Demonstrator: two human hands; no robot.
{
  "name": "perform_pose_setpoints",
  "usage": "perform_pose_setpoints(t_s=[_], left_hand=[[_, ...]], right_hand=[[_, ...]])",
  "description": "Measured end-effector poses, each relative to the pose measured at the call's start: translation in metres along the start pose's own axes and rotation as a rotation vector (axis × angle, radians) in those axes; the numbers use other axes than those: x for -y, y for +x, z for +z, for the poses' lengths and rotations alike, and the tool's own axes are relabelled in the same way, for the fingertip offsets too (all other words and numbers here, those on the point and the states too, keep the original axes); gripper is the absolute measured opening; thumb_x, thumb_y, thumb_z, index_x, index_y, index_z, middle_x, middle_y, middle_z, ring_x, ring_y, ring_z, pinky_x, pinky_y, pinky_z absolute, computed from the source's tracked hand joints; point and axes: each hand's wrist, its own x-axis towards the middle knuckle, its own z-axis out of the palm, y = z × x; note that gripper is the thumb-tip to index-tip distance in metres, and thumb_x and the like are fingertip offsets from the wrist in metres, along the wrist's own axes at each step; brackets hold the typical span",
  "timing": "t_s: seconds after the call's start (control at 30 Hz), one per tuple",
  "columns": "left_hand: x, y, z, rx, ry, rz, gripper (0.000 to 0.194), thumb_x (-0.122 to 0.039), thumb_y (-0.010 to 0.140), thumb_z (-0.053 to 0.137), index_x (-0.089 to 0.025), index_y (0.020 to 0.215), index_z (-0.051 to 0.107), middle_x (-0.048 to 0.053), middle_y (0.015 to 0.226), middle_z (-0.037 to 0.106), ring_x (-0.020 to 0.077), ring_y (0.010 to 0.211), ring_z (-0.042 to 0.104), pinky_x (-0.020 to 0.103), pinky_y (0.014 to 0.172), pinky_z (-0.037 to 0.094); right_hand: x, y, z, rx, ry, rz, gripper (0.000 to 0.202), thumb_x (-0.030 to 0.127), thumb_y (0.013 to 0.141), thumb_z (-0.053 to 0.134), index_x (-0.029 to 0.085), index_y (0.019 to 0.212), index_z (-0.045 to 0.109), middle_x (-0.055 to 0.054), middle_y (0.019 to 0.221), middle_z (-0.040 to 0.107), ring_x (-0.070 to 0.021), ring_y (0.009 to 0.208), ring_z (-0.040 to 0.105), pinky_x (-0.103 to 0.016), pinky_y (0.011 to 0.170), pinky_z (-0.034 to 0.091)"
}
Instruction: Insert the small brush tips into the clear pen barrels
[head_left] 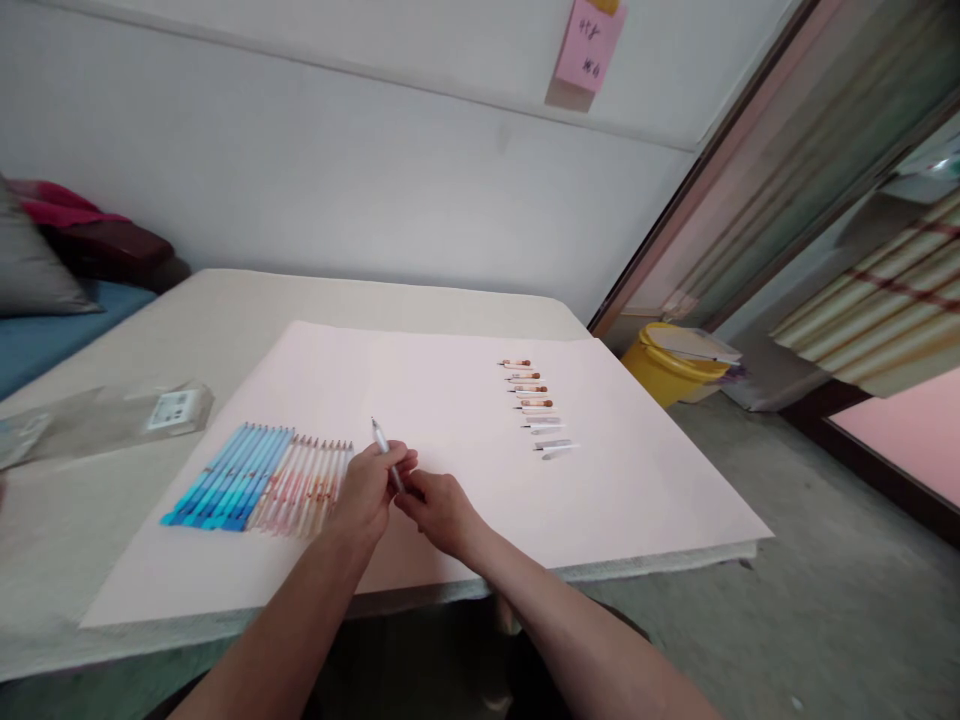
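Note:
Above the near part of a pale pink sheet (450,400), my left hand (369,485) holds a slim whitish pen (383,443), its tip pointing up and away. My right hand (442,508) has its fingers closed round the pen's lower end, close beside the left fingers. On the left of the sheet lie a row of blue pens (232,475) and, touching it, a row of white and pink patterned pens (307,480). Further right, several small sets of pen parts (529,389) are laid out in a column, some with brown ends.
A clear plastic bag with a label (171,409) rests at the table's left. A yellow bin (660,365) stands on the floor beyond the right edge. A grey cushion (34,260) is at the far left, and a pink note (590,45) hangs on the wall.

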Motion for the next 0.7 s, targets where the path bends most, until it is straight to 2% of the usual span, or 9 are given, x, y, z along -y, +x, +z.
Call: perform_pose_setpoints(t_s=[0.7], left_hand=[[-0.0001,0.0008,0.0015,-0.013,-0.012,-0.006,0.017,-0.014,0.062,0.066,-0.010,0.077,0.058,0.006,0.066,0.062,0.0140,0.063,0.061,0.023,0.058,0.046]], right_hand=[[0.0002,0.0011,-0.0004,0.021,0.018,0.002,0.016,0.029,0.084,0.048,0.021,0.080,0.062,0.002,0.066,0.062,-0.0107,0.057,0.055,-0.021,0.053,0.032]])
